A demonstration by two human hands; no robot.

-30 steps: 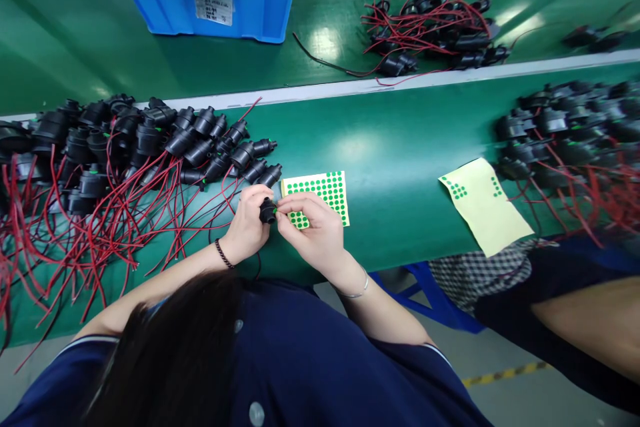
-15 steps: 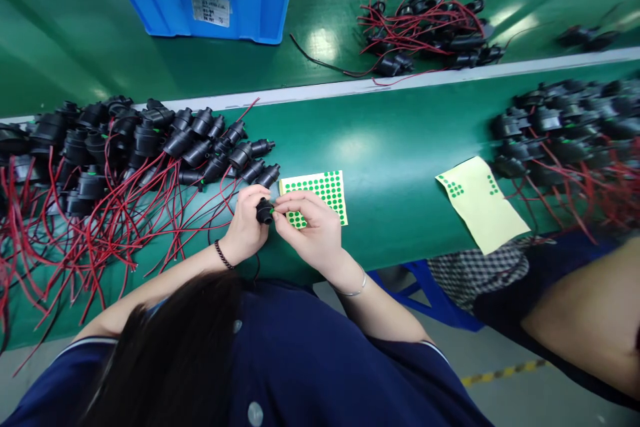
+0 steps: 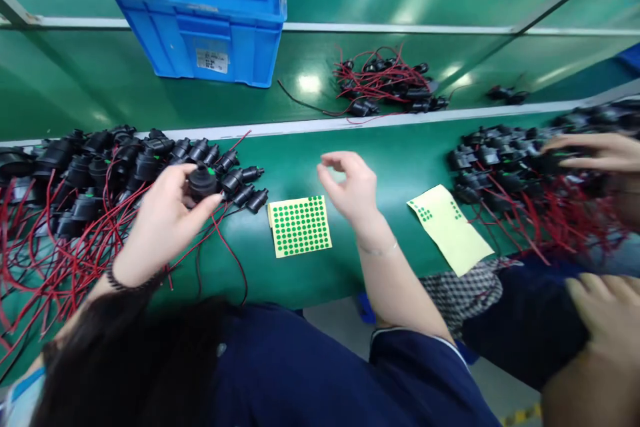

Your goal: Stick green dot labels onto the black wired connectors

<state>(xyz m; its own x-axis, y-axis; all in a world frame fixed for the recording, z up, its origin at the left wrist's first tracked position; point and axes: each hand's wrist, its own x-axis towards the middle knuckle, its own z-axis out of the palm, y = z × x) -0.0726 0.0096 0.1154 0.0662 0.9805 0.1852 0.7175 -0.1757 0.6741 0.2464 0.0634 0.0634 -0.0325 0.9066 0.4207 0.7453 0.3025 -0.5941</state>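
My left hand [image 3: 167,217] grips a small black pump [image 3: 203,181] between thumb and fingers, above the front of the left pile. A green dot sticker shows on this pump's top, and red wire hangs below it. My right hand [image 3: 350,183] hovers over the table with fingers curled and thumb tip apart from the forefinger; I see nothing between them. Below and left of that hand lies a pale yellow sheet of green dot stickers [image 3: 300,227]. Many similar black pumps with red and black wires [image 3: 85,173] are heaped at the left, some bearing green dots.
A blue crate [image 3: 215,47] stands behind the white ledge, left of another bundle of wired pumps [image 3: 390,83]. To the right lie a mostly bare yellow sticker sheet [image 3: 455,233] and a further pump heap [image 3: 495,160], with a co-worker's hand [image 3: 590,150] over it.
My hands have parted: the left carried the pump leftward to the pile, and the right lifted away to the right. The view has tilted up. A co-worker's hand now shows at the right heap.
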